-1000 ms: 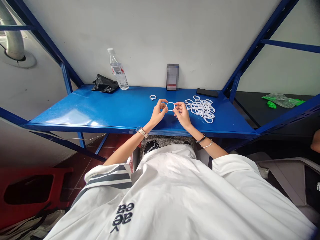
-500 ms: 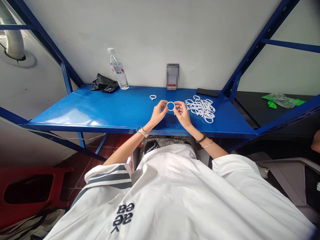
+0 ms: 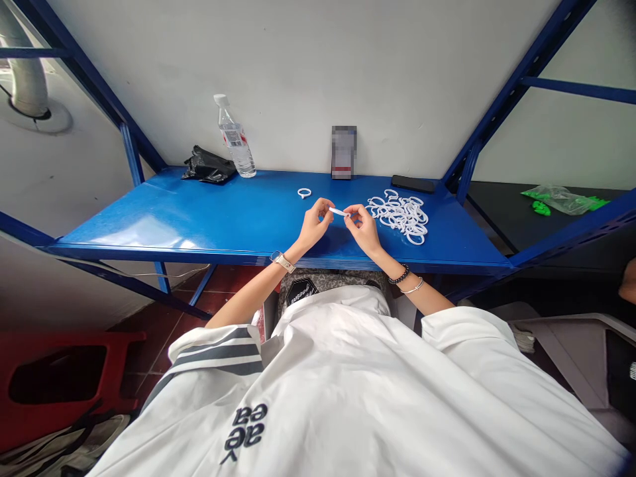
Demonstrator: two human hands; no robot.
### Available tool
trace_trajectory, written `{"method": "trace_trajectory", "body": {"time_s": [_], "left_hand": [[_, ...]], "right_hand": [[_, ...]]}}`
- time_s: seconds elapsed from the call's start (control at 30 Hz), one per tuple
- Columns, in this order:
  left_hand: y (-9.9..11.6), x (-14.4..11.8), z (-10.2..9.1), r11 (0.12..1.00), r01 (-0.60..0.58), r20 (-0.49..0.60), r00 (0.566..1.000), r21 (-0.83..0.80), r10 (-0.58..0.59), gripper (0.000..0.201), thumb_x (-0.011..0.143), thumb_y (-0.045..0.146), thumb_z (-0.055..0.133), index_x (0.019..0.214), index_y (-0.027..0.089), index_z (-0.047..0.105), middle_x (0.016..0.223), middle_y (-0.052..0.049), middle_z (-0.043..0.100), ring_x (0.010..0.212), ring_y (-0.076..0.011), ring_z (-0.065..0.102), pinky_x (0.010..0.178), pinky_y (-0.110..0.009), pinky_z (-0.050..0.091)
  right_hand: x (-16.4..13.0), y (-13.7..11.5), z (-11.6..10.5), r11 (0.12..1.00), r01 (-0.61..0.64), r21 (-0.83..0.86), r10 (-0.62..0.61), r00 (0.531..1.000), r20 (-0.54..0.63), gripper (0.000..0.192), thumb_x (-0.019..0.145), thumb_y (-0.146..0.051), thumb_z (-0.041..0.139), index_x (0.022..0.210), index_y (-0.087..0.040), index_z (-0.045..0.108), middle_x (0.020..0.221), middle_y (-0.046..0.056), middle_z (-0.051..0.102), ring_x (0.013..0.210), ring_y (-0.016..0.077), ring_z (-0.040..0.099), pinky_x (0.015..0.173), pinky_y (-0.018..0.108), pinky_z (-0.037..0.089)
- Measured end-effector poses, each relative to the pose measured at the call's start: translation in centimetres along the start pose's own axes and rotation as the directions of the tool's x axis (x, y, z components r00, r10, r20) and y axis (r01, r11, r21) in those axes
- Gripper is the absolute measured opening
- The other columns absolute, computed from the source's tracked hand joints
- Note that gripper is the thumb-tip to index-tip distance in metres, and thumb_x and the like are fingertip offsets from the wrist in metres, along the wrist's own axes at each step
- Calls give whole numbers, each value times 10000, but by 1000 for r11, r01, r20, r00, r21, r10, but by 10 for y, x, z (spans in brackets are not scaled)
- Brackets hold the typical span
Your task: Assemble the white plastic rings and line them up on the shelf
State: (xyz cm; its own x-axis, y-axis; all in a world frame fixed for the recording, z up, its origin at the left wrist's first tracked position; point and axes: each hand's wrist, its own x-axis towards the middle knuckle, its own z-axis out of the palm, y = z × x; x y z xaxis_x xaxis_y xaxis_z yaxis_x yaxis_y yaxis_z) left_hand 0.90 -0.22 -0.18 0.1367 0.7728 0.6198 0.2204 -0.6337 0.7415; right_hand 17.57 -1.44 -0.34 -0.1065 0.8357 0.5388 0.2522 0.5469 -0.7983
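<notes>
Between my two hands, above the front part of the blue table (image 3: 238, 218), a white plastic ring (image 3: 338, 212) is held nearly edge-on, so it looks like a thin bar. My left hand (image 3: 317, 220) pinches its left end with thumb and fingertips. The right end is pinched by my right hand (image 3: 361, 224). Just right of that hand lies a loose pile of white rings (image 3: 400, 215), several of them overlapping. One single white ring (image 3: 304, 193) rests on the table beyond my left hand.
A water bottle (image 3: 237, 142) and a crumpled black bag (image 3: 207, 165) stand at the back left. A blurred upright object (image 3: 344, 154) leans on the wall. At the back right lies a black phone-like slab (image 3: 412, 184). Blue frame posts (image 3: 132, 156) flank the table.
The ring in my hands has turned from facing me as a full circle to nearly edge-on. Both hands keep their place; the pile and the single ring have not moved.
</notes>
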Motion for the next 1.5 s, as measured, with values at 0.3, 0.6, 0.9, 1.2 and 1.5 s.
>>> {"method": "trace_trajectory", "body": {"time_s": [0.3,0.6,0.9,1.2,1.5], "left_hand": [[1,1,1,998,5,5,1000,-56,-5,50,914,250,522,922,200,525,697,14,583,640,-127,576,638,-253,451],[1,0,0,993,48,13,999,-105,-47,121,910,211,438,933,197,556,710,2,606,682,-153,604,693,-287,482],[3,0,1,995,49,10,999,-85,-48,127,942,310,506,929,195,559,720,0,609,688,-147,625,674,-270,498],[2,0,1,998,17,10,1000,-66,-16,177,944,373,535,945,197,546,751,-2,611,675,-136,619,680,-272,510],[1,0,2,999,-3,-10,1000,-53,2,282,937,483,542,941,201,541,734,-3,607,661,-135,604,660,-270,494]], "right_hand": [[0,-1,0,1000,7,-30,-7,1000,-8,139,877,-361,570,914,-226,568,942,40,643,715,151,576,549,262,443],[-1,-3,-2,999,26,-42,-26,999,-18,79,875,-299,549,903,-226,564,997,51,628,722,153,579,584,277,459],[-1,-3,-3,998,28,-59,-28,1000,-7,99,888,-330,554,897,-232,557,990,53,616,723,155,567,597,279,477],[0,3,-1,999,-5,-39,6,1000,6,79,864,-274,545,930,-233,532,978,38,609,711,146,577,594,280,465],[1,11,0,996,-68,62,66,997,37,286,895,-465,590,1064,-272,464,870,0,587,653,135,591,566,269,485]]}}
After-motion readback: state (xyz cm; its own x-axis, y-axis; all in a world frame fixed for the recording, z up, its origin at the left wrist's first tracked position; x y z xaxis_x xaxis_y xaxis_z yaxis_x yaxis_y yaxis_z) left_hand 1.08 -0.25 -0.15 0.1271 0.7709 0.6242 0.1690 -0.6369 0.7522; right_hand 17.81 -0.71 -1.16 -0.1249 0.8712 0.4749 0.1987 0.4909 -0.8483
